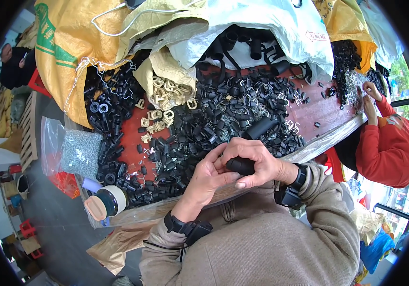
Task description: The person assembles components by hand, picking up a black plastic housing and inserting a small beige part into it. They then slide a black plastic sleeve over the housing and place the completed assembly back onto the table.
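Note:
Above the table's near edge, my two hands meet around a black rounded plastic part [241, 166]. My right hand [261, 159] curls over it from the right, thumb and fingers closed on it. From the other side my left hand [205, 177] grips it too, its thumb along the lower edge. My fingers hide much of the part. Just beyond my right hand a black tube [260, 127] lies on the heap of small black plastic pieces [228, 105]. Cream-coloured clips [159, 119] are scattered left of that heap.
A clear bag of screws [81, 151] and a jar with a pinkish lid [107, 202] stand at the left. Open sacks spill black parts along the far side, a white sack [281, 35] among them. At right, a person in a red sleeve [385, 148] works at the table.

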Demonstrator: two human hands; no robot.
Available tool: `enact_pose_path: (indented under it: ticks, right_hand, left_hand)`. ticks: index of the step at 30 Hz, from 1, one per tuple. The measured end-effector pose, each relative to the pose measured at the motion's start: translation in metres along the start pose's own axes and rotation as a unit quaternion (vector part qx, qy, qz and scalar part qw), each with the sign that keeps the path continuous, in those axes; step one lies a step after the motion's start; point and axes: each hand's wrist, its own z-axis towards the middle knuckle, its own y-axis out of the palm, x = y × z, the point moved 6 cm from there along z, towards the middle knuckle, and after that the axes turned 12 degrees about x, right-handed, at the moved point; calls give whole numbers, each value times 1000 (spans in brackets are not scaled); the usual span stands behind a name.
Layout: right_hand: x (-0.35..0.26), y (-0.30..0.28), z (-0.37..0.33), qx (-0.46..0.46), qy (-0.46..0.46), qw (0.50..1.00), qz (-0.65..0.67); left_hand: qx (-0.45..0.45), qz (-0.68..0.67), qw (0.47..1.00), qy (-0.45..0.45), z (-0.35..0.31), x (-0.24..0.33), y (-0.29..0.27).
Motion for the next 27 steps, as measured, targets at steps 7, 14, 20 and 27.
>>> enact_pose_path:
  ticks: [7, 14, 20, 27]
  right_hand:
    - [0, -17, -4, 127, -7, 989, 70]
    - [-18, -40, -12, 184, 51, 958, 213]
    - [-32, -97, -53, 270, 6, 934, 233]
    - [-20, -156, -186, 64, 395, 914, -64]
  left_hand:
    - [-54, 298, 898, 320, 6, 27, 39]
    - [-132, 484, 842, 197, 29, 4, 55]
    - [-80, 507, 798, 315, 34, 3, 60]
    - [-47, 433, 833, 341, 8, 45, 51]
